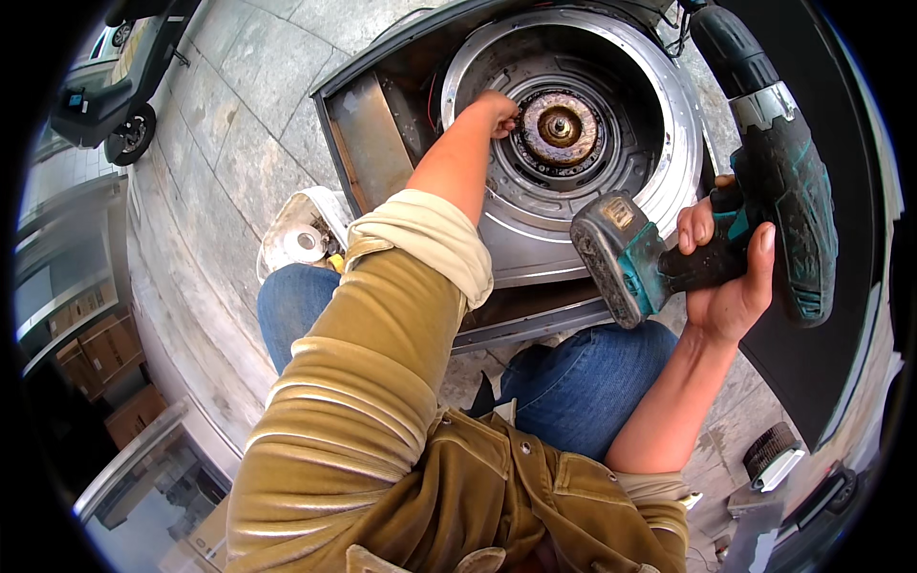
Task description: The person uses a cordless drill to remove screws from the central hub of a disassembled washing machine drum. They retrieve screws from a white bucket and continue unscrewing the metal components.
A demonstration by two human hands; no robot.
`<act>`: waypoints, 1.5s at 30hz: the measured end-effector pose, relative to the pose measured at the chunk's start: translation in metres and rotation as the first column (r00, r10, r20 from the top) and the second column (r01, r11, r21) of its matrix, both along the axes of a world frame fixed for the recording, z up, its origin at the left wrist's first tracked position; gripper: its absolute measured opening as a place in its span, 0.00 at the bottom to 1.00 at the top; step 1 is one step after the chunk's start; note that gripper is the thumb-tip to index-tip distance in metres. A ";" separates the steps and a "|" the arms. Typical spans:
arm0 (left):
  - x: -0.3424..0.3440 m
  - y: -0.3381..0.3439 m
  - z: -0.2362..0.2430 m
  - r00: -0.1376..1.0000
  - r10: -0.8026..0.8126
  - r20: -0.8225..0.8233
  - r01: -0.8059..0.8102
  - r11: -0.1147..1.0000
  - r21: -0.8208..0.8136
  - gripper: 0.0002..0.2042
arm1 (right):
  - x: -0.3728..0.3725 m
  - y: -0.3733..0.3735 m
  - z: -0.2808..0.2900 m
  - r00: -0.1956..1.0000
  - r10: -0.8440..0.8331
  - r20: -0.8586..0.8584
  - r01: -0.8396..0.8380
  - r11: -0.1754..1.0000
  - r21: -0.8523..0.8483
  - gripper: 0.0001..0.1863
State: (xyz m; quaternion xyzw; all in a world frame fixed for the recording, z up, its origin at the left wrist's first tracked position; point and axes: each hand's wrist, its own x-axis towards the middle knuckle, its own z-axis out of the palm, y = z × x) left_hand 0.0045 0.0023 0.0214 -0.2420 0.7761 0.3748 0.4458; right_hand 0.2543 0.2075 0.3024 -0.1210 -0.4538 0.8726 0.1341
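On stone paving (229, 124), reaching into an open metal cabinet (377, 134)

Set within the cabinet: a wide round drum (468, 72), bright-rimmed, mouth facing up. Held up on the drum's right: a black-and-turquoise cordless drill (788, 181), chuck pointing away from the body, handle gripped firmly in the right hand (731, 267). Lowered inside the drum, left of centre: the left hand (495, 113), fingers curled, impossible to tell whether around anything. At the drum's middle, close to those fingers: a stained round hub (561, 126). Outside the cabinet, lower left: a white roll (304, 242).

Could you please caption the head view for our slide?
Right hand grips cordless drill; left hand reaches into metal drum.
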 end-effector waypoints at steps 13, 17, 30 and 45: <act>0.016 -0.004 0.027 0.546 -0.746 -0.381 0.653 0.664 -0.364 0.08 | 0.001 0.000 -0.001 1.000 -0.008 -0.004 0.008 1.000 -0.009 0.31; 0.015 -0.003 0.022 0.565 -0.728 -0.388 0.610 0.685 -0.398 0.08 | 0.003 0.000 0.001 1.000 -0.016 0.007 0.016 1.000 0.011 0.32; 0.001 -0.006 0.007 0.989 0.096 0.109 -0.102 0.993 0.054 0.02 | 0.005 0.002 0.001 1.000 -0.019 0.000 0.019 0.999 0.027 0.32; 0.013 0.002 0.025 0.996 -0.082 -0.044 0.083 0.996 0.024 0.06 | 0.001 -0.003 0.003 0.999 -0.036 0.029 0.035 0.998 0.043 0.33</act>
